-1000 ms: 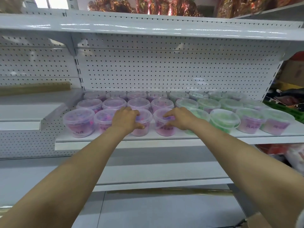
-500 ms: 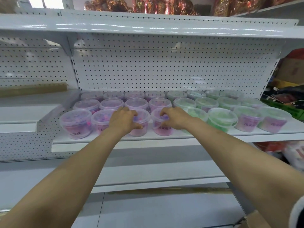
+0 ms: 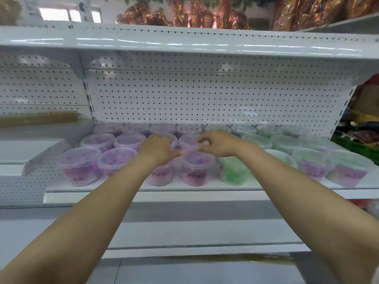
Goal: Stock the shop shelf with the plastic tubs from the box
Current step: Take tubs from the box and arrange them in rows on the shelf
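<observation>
Back panel: white pegboard (image 3: 205, 95) with rows of small dark holes.
Upper board: white and glossy upper shelf (image 3: 184, 44) – light stripes reflect on it.
Top goods: shiny red-gold foil packs (image 3: 184, 15) stand above it.
Left side: a brown roll (image 3: 39, 118) lies on a lower white ledge (image 3: 30, 144).
Far right: dark and green items, blurred – I cannot tell what.

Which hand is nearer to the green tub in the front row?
The right hand. It hovers just above and left of the green tub; the left hand is further left, over pink tubs.
</observation>
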### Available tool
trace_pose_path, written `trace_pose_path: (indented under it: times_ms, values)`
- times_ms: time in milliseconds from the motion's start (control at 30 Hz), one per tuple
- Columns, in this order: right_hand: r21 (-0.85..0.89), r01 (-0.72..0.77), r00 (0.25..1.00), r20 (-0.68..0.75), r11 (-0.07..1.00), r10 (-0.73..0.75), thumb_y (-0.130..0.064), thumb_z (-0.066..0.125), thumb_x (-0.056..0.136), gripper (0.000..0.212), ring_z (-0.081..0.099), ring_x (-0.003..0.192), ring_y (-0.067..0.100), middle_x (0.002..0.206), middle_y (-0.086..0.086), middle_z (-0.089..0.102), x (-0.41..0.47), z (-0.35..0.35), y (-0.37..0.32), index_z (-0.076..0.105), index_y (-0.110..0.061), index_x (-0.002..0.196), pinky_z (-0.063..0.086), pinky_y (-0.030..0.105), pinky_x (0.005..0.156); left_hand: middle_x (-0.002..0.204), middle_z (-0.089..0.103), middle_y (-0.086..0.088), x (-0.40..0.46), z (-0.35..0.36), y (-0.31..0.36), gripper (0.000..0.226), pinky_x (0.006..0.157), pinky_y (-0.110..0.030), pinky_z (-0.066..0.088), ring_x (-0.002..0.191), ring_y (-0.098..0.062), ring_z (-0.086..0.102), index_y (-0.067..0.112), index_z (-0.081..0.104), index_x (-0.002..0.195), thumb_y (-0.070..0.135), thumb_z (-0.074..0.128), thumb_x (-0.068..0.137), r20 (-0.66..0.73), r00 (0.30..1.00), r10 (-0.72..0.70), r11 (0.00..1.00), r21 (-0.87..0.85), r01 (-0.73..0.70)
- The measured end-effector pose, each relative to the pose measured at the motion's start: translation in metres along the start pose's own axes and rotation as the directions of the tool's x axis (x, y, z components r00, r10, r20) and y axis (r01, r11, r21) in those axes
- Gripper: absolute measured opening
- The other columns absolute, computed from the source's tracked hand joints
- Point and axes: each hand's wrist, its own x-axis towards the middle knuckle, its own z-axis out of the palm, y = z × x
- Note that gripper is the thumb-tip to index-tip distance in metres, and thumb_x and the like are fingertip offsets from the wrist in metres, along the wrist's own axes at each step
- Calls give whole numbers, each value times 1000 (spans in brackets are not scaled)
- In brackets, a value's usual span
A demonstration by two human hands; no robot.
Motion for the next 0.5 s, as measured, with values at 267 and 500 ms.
trace_pose_path:
  times_ms: [267, 500]
  values:
    - [-21, -273, 961, -51, 962, 272, -52, 31, 102, 57, 52, 123, 31, 136, 12, 58, 19, -36, 148, 62, -11, 127, 42, 36, 99, 143, 48, -10, 86, 30, 89, 59, 105, -42, 38, 133, -31, 41, 21, 52, 134, 62, 39, 93, 89, 993, 82, 993, -89, -74]
    - [-29, -321, 945, 53, 947, 322, -52, 27, 101, 51, 58, 92, 26, 110, 11, 63, 54, -30, 219, 60, -14, 107, 45, 37, 78, 133, 57, -5, 165, 57, 153, 91, 99, -42, 45, 117, -27, 55, 26, 55, 128, 84, 18, 68, 166, 983, 78, 992, -107, -60]
